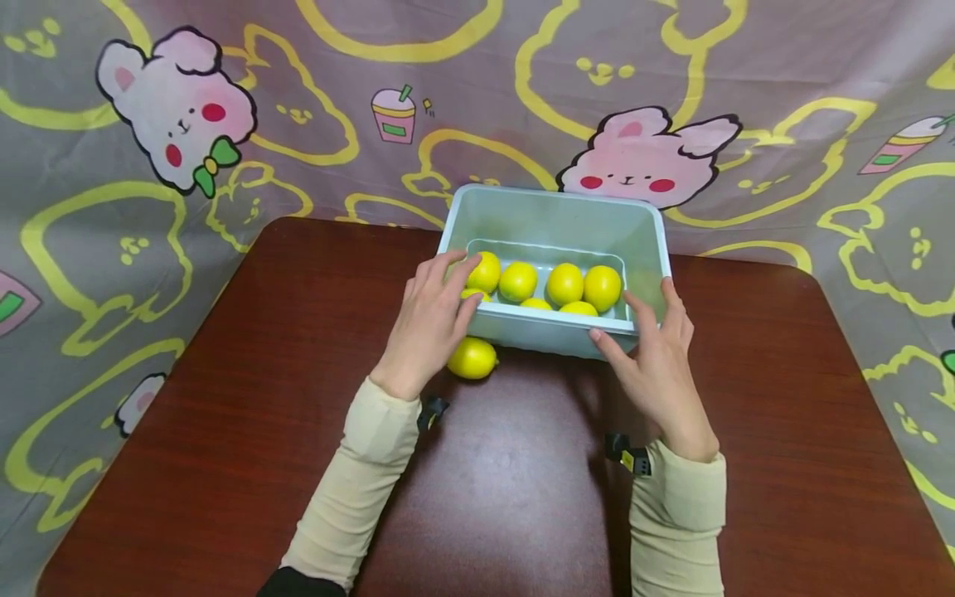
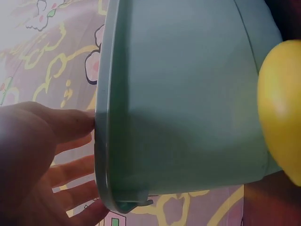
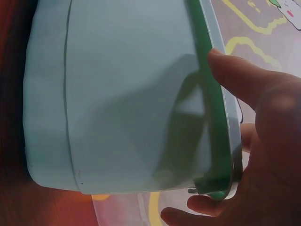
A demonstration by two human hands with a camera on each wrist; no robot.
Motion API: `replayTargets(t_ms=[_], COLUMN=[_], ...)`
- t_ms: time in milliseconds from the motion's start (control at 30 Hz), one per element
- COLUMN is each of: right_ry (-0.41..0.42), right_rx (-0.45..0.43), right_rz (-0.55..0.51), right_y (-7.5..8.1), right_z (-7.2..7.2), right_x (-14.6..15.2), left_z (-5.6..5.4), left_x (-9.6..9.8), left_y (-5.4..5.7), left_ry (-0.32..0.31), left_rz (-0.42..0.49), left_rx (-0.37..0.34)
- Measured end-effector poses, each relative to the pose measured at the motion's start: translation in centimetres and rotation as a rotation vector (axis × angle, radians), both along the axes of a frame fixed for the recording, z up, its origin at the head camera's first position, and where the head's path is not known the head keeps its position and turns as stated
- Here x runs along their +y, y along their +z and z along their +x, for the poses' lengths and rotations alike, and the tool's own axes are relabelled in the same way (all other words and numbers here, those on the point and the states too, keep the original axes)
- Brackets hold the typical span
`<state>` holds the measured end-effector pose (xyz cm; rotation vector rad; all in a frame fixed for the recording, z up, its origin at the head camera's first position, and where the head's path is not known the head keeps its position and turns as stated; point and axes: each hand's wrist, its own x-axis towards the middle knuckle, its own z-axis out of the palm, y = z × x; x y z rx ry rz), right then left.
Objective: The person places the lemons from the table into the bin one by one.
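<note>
A pale blue-green plastic bin (image 1: 545,325) stands on the table with several lemons (image 1: 565,284) in it. My left hand (image 1: 429,319) is at its front left corner, fingers spread over the rim and thumb touching the front edge. At the front right corner my right hand (image 1: 660,365) rests its thumb on the rim (image 3: 230,127), its other fingers extended about the corner. Neither hand is curled round the bin. One loose lemon (image 1: 472,358) lies on the table before the bin, close to my left wrist; the left wrist view shows this lemon (image 2: 282,108) partly cut off.
The brown wooden table (image 1: 298,332) has rounded far corners. Behind it hangs a cloth (image 1: 462,99) printed with rabbits and cups, close to the bin's back. Small dark wrist devices (image 1: 630,456) sit at both cuffs.
</note>
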<state>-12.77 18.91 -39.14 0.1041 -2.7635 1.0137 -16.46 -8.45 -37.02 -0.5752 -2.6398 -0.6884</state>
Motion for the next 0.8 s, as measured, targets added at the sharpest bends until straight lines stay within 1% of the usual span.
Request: replayTargets(t_ms=[233,533,667,800], right_ry=[-0.003,-0.004,-0.004,-0.004], right_rx=[0.0,0.008,0.006,-0.004], right_rz=[-0.003,-0.002,-0.003,-0.003], right_y=[-0.02,-0.04,0.0,0.07], right_z=[0.0,-0.03,-0.03,0.03], right_x=[-0.03,-0.13,-0.14,-0.08], left_z=[-0.02,0.21,0.53,0.96], left_x=[-0.1,-0.28,-0.45,-0.77], left_y=[-0.4,-0.36,-0.16,0.05], left_ry=[0.012,0.008,0.01,0.013], left_rz=[-0.001,0.012,0.019,0.028], left_rx=[0.005,0.021,0.038,0.082])
